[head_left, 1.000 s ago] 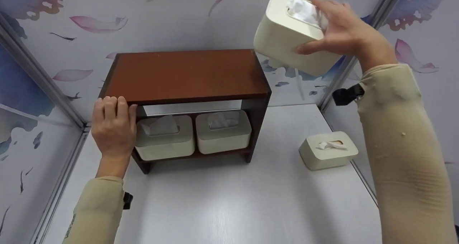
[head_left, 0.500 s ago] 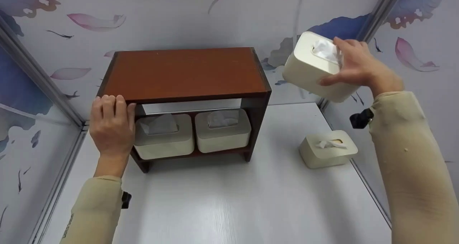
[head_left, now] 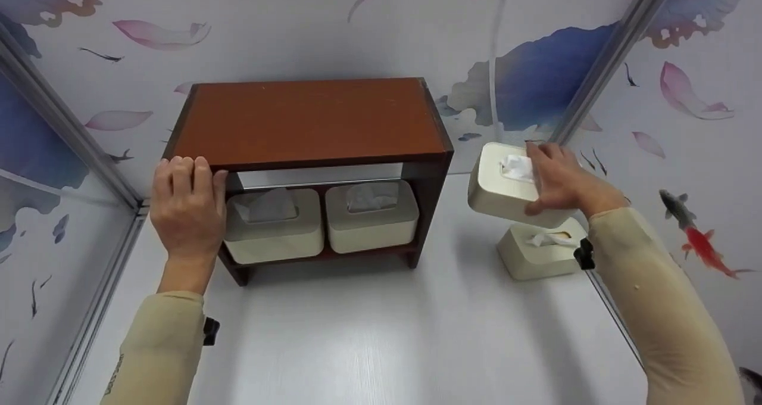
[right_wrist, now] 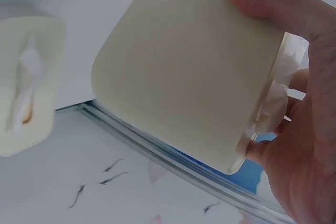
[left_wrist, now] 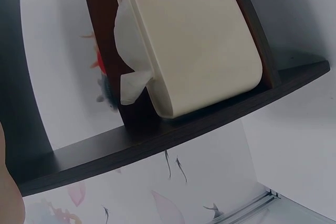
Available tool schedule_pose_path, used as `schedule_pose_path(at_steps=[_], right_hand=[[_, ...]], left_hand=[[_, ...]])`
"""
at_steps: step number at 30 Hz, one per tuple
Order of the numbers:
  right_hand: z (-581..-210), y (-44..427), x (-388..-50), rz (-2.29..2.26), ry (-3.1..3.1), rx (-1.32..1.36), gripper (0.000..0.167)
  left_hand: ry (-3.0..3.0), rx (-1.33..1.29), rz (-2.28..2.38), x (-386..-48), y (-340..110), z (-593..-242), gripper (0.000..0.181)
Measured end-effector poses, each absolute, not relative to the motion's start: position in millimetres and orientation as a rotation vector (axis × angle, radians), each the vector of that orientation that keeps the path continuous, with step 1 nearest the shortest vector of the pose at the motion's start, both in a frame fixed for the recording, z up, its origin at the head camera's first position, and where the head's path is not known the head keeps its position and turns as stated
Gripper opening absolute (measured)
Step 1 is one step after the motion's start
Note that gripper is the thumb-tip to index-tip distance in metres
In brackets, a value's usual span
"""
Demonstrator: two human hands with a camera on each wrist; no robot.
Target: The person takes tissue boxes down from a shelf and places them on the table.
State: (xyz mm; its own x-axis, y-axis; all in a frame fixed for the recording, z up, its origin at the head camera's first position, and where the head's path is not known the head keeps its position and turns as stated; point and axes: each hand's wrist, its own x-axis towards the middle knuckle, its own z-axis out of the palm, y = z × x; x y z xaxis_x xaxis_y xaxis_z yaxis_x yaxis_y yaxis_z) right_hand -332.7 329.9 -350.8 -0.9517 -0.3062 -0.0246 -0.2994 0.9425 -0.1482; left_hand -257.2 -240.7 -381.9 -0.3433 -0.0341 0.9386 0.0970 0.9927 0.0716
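Right grip (head_left: 556, 181), a bare hand: grasping, thumb pressed to one long side of a cream, rounded rectangular tissue box (head_left: 497, 190) and fingers at the opposite side. The held box is tilted and off the bench, appearing over its rear right corner; a white paper tissue (head_left: 517, 168) protrudes from the slot in its top.

Left grip (head_left: 187, 211), also bare: fingers curled over the front left corner of the top board of a reddish-brown wooden shelf unit with dark edges (head_left: 315, 119), grasping it.

Just beyond the held box, a second cream tissue box (head_left: 524, 256) rests on the bench near its right edge, well apart from the shelf unit. Within the unit, which stands toward the bench's rear edge, two further cream boxes, the left one (head_left: 277, 247) and the right one (head_left: 372, 235), sit side by side on the lower board, tissue showing at each slot.

Supporting surface: a white, faintly grained bench (head_left: 369, 339). Surround: white panels printed with pink petals (head_left: 357, 47).
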Motion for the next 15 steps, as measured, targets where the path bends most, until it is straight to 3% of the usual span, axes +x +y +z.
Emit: schedule_pose_path(at_steps=[15], right_hand=[[-425, 308, -321, -0.027, 2.938, -0.751, 0.12]], left_hand=[[-1.912, -0.05, -0.122, -258, -241, -382, 0.032]])
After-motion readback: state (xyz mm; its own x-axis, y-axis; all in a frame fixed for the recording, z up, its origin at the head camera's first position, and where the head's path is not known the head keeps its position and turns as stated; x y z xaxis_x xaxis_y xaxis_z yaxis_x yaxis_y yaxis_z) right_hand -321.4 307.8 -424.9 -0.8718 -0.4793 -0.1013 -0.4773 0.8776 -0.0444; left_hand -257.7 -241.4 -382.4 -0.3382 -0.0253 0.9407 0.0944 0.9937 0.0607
